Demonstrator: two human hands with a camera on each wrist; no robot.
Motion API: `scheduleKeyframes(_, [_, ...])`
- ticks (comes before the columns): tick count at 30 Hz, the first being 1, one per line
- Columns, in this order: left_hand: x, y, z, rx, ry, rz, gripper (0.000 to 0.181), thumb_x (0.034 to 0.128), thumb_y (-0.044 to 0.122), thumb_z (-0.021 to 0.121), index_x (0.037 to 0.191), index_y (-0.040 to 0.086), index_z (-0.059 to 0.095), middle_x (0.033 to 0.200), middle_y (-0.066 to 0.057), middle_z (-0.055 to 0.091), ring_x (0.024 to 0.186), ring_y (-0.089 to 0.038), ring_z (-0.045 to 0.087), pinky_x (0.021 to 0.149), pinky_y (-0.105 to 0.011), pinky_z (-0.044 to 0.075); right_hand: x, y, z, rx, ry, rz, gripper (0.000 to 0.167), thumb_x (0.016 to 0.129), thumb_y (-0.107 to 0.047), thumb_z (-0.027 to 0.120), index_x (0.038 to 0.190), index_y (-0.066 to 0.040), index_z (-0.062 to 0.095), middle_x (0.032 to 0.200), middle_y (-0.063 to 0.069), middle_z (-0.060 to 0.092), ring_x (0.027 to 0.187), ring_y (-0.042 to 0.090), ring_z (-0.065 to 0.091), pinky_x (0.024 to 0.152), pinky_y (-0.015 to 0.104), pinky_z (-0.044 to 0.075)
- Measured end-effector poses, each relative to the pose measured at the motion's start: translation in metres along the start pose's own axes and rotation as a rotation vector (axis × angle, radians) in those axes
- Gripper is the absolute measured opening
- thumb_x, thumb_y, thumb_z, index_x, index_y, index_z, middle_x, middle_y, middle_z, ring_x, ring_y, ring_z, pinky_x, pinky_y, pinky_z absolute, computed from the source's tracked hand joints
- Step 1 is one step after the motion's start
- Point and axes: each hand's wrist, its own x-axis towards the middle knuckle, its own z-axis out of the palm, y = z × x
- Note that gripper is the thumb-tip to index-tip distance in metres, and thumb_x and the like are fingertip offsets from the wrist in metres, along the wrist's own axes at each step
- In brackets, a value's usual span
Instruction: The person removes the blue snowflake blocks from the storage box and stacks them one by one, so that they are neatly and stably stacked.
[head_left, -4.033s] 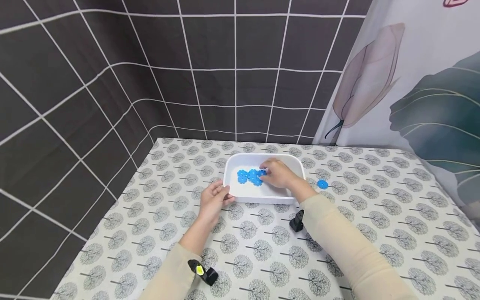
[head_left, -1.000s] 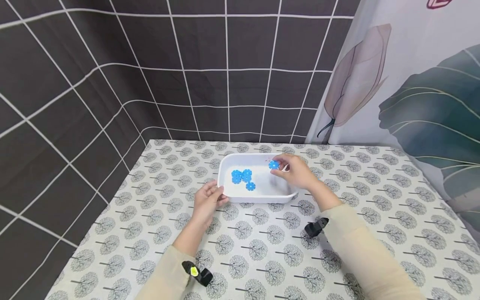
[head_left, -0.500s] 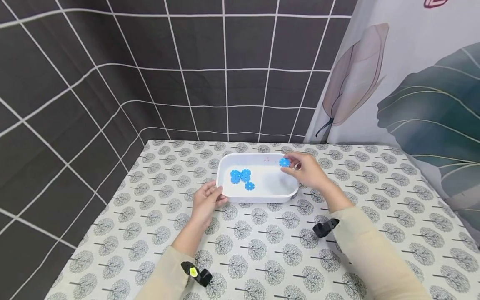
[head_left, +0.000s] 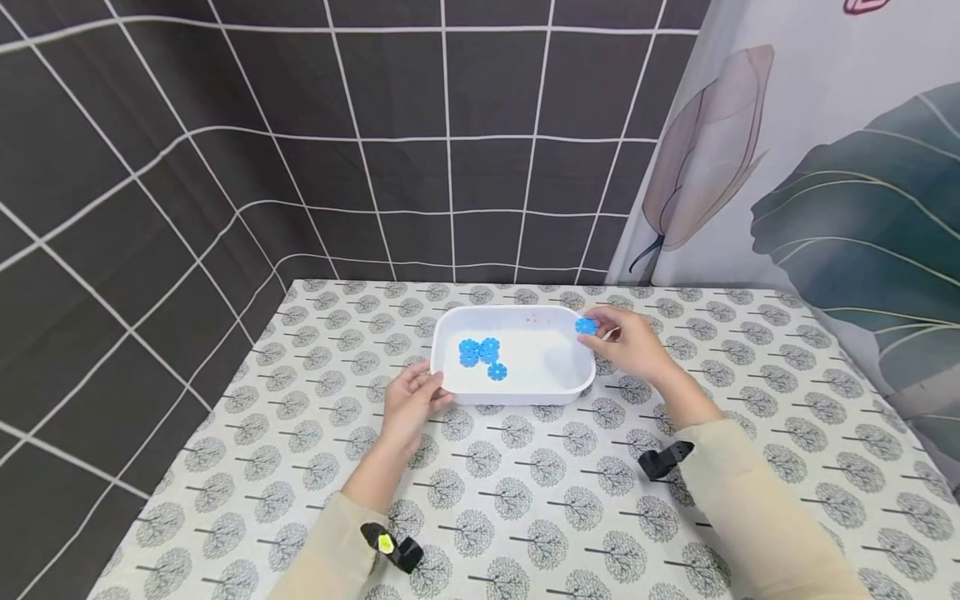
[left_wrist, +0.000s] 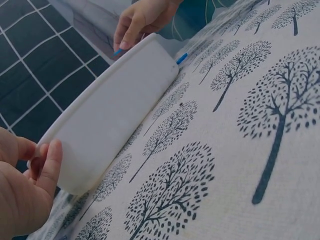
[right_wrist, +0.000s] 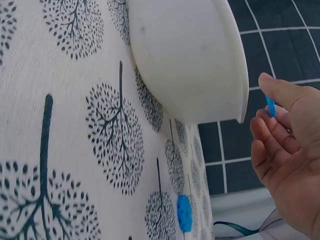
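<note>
A white plastic bin (head_left: 513, 398) stands on the table, with several blue snowflake building discs (head_left: 480, 352) lying in its left half. My left hand (head_left: 408, 406) grips the bin's near left corner, thumb at the rim and fingers against the outside wall, as the left wrist view (left_wrist: 30, 182) also shows. My right hand (head_left: 628, 343) pinches one blue snowflake disc (head_left: 585, 326) between thumb and fingers at the bin's right rim. Another blue snowflake disc (right_wrist: 184, 213) lies on the cloth to the right of the bin; in the head view my right arm hides it.
A cloth printed with grey trees (head_left: 517, 500) covers the table. Behind it hangs a dark wall covering with white grid lines (head_left: 487, 175). A pale curtain with leaf patterns (head_left: 712, 167) hangs at the right. Each sleeve carries a black wrist device (head_left: 665, 460).
My right hand has lifted a blue snowflake disc from inside the bin and moved right with it to the rim. My left hand keeps its grip on the bin.
</note>
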Motion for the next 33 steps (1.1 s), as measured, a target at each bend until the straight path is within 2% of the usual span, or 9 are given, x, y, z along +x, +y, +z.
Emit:
scheduleKeyframes(6, [0.001,0.0,0.002,-0.007,0.025,0.001,0.044,0.0973,0.0,0.062,0.139,-0.006,0.049,0.104,-0.019,0.06,0.081,-0.017,0.065,0.078,-0.022,0.065,-0.005,0.008,-0.005,0.004,0.01,0.022,0.04,0.093,-0.016,0.076,0.127,0.0,0.064,0.094,0.011,0.068,0.085,0.024,0.062,0.072,0.021,0.058])
scheduleKeyframes(11, [0.001,0.0,0.003,-0.001,0.038,0.01,0.045,0.0973,0.0,0.062,0.14,-0.005,0.049,0.104,-0.017,0.06,0.085,-0.018,0.064,0.08,-0.023,0.065,-0.009,0.014,-0.007,0.015,0.03,0.022,0.041,0.092,-0.019,0.077,0.126,0.002,0.064,0.095,0.014,0.068,0.086,0.026,0.063,0.064,0.022,0.06])
scheduleKeyframes(16, [0.002,0.002,0.005,0.027,0.044,0.017,0.045,0.0979,0.001,0.062,0.14,-0.005,0.048,0.112,-0.023,0.06,0.088,-0.02,0.064,0.082,-0.024,0.064,-0.012,0.025,-0.007,0.003,0.042,0.034,0.042,0.092,-0.02,0.077,0.124,0.003,0.064,0.097,0.016,0.069,0.087,0.028,0.064,0.061,0.022,0.061])
scheduleKeyframes(24, [0.006,0.003,0.006,0.035,0.055,0.013,0.042,0.0982,0.002,0.062,0.138,-0.004,0.05,0.112,-0.023,0.059,0.09,-0.022,0.065,0.082,-0.024,0.064,-0.019,0.036,-0.011,-0.017,0.044,0.063,0.041,0.093,-0.022,0.076,0.123,0.004,0.063,0.1,0.016,0.066,0.089,0.028,0.062,0.064,0.022,0.061])
scheduleKeyframes(33, [0.008,0.003,0.005,0.016,0.045,0.005,0.041,0.0984,0.002,0.062,0.137,-0.006,0.05,0.109,-0.021,0.058,0.087,-0.02,0.064,0.081,-0.023,0.064,-0.025,0.055,-0.013,-0.097,0.037,0.081,0.041,0.091,-0.02,0.078,0.12,0.007,0.064,0.094,0.013,0.067,0.087,0.026,0.062,0.07,0.022,0.056])
